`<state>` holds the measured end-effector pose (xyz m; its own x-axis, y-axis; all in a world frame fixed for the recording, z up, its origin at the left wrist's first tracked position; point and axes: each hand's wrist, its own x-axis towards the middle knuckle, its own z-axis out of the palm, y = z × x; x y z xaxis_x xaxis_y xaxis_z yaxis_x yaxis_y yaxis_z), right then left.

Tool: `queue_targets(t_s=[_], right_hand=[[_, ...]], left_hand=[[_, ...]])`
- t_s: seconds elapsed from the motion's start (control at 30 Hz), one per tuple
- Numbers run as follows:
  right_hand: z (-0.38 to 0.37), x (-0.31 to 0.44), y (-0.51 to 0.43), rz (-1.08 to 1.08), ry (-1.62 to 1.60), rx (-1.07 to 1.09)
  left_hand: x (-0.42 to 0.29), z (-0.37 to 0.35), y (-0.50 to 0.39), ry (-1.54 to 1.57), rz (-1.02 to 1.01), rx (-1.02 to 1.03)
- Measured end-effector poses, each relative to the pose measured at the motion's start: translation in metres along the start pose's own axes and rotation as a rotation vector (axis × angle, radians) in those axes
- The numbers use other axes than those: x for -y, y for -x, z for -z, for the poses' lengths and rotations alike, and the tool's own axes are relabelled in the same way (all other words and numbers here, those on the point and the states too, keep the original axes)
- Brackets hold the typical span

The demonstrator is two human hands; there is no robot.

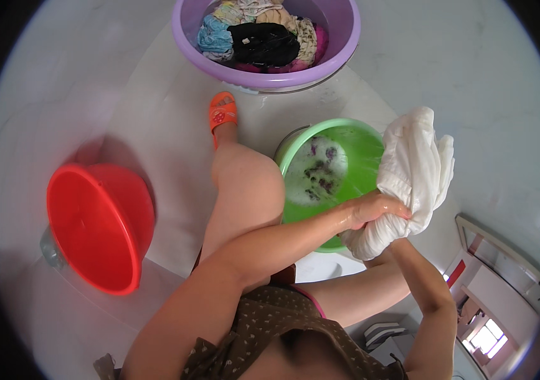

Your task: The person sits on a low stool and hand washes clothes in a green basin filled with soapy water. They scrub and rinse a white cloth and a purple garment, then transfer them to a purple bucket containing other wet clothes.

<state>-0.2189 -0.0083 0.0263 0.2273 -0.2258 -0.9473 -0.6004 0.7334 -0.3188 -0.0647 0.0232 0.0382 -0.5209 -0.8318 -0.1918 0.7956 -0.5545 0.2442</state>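
My left hand (378, 209) grips a wet, bunched white cloth (412, 166), held up over the right side of a green bucket (365, 161). My right forearm rises to the underside of the bundle; the right hand itself is hidden behind the cloth. Inside the bucket is water with white suds (300, 190) and dark purple-black patches, which could be fabric or gaps in the foam. Thin streaks of water seem to fall across the bucket's green inner wall.
A purple tub (270, 80) holding several wet garments (265, 45) stands at the far side. At left is a red bucket (94, 228), beside a greenish translucent object (51, 247). My bare leg, in an orange slipper (223, 114), is beside the green bucket. A door frame (502, 249) appears at right.
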Motion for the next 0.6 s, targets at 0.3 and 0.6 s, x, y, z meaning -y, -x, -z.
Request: queue_targets(t_s=[0.3,0.6], right_hand=[[-0.015,-0.042,-0.02,0.084,-0.177,-0.011],[-0.044,-0.078,0.029,0.368,-0.508,-0.1]], left_hand=[[0.012,0.002,0.008,0.054,0.131,-0.006],[0.009,-0.02,0.023,0.202,0.011,-0.072]])
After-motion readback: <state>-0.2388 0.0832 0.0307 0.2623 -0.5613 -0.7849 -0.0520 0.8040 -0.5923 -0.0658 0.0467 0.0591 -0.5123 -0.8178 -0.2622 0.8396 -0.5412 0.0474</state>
